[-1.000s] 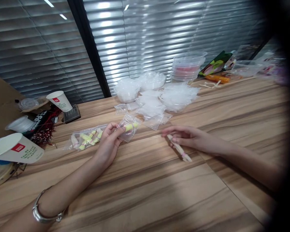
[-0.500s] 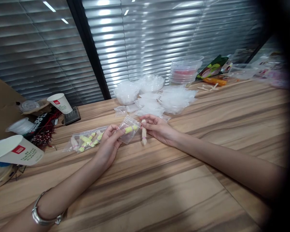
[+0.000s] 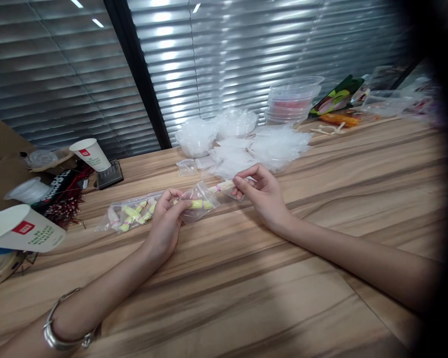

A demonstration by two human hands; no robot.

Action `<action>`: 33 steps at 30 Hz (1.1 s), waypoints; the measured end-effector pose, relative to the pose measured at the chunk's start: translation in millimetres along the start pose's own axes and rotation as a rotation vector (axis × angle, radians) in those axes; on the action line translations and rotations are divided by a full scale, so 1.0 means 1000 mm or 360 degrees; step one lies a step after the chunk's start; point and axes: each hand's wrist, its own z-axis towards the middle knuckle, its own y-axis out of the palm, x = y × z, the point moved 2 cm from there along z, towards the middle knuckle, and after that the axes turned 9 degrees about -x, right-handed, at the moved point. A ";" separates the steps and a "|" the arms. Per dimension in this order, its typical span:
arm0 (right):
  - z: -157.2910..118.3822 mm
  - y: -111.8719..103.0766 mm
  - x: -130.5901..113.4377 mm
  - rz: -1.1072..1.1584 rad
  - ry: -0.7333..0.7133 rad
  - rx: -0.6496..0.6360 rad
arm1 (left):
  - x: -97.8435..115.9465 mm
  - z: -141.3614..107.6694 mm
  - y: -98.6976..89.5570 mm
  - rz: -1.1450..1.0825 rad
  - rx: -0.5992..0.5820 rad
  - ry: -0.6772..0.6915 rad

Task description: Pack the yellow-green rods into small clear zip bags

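Observation:
My left hand [image 3: 168, 219] pinches a small clear plastic bag [image 3: 197, 213] with a yellow bundle [image 3: 201, 204] tied in pink inside it. Between finger and thumb, my right hand [image 3: 263, 196] grips one end of a cream-coloured bundle [image 3: 224, 187], also tied with a pink band. This bundle lies nearly level, its far end at the bag's upper right edge; whether that end is inside the bag I cannot tell. Left of my left hand, filled clear bags [image 3: 130, 215] with yellow and pale bundles rest on the wooden table [image 3: 224, 288].
Behind my hands lies a pile of empty clear bags [image 3: 239, 154], with plastic bowls [image 3: 196, 136] and stacked round tubs [image 3: 291, 102] beyond. Paper cups [image 3: 26, 228], a dark flat box [image 3: 110, 175] and wire spools [image 3: 30, 191] stand left. A green packet [image 3: 336, 97] lies far right.
The cream bundle has turned from hanging upright to nearly level, pointing left at the bag. My right hand has shifted right and rolled. The bag in my left hand has tilted to the right.

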 end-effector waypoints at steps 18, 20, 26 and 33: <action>-0.009 0.007 -0.005 -0.0278 -0.0301 -0.0074 | 0.006 -0.004 0.007 0.0032 -0.0176 -0.0077; -0.009 0.006 -0.005 -0.0281 -0.0295 -0.0082 | 0.006 -0.005 0.009 0.0078 -0.0199 -0.0119; -0.007 0.004 -0.001 -0.0261 -0.0159 -0.0097 | 0.008 -0.006 0.010 0.0207 -0.0179 -0.0131; -0.002 0.001 0.005 0.0031 0.0057 -0.0161 | 0.007 -0.004 0.011 0.0235 -0.0174 -0.0080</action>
